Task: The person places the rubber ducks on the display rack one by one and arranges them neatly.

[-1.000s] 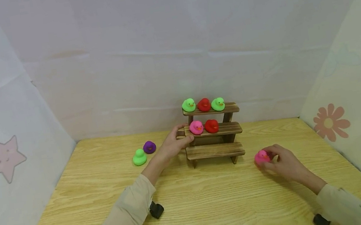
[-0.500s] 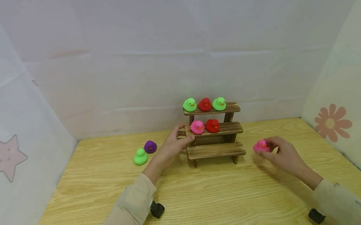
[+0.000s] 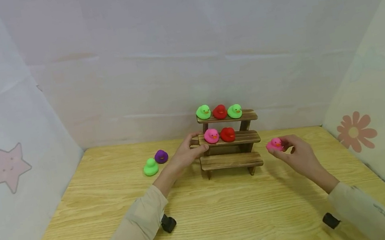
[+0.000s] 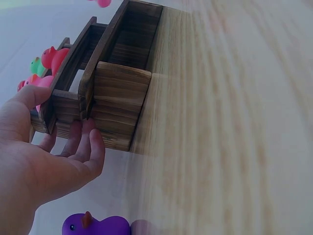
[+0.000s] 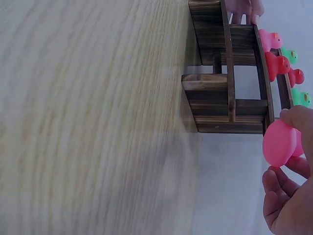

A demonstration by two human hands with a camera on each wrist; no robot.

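A three-tier wooden display stand [image 3: 231, 160] stands on the table. Its left end is gripped by my left hand [image 3: 187, 154], the thumb [image 4: 36, 95] on the middle tier and the fingers [image 4: 84, 142] against the side. To the stand's right, my right hand [image 3: 300, 155] pinches a pink rubber duck [image 3: 275, 144] above the table; its flat underside shows in the right wrist view. The top tier bears a green duck [image 3: 204, 112], a red duck [image 3: 220, 111] and another green duck [image 3: 234, 111]. On the middle tier sit a pink duck [image 3: 211, 136] and a red duck [image 3: 228, 134].
Left of the stand, a green duck [image 3: 151, 167] and a purple duck [image 3: 161, 156] lie on the wooden table [image 3: 230, 222]. A pale cloth wall [image 3: 155, 71] closes the back, with printed cloth on both sides. Black camera pieces [image 3: 168, 224] hang below the sleeves.
My right hand has raised the pink duck off the table and carried it up beside the stand's right end. My left hand keeps its grip on the stand.
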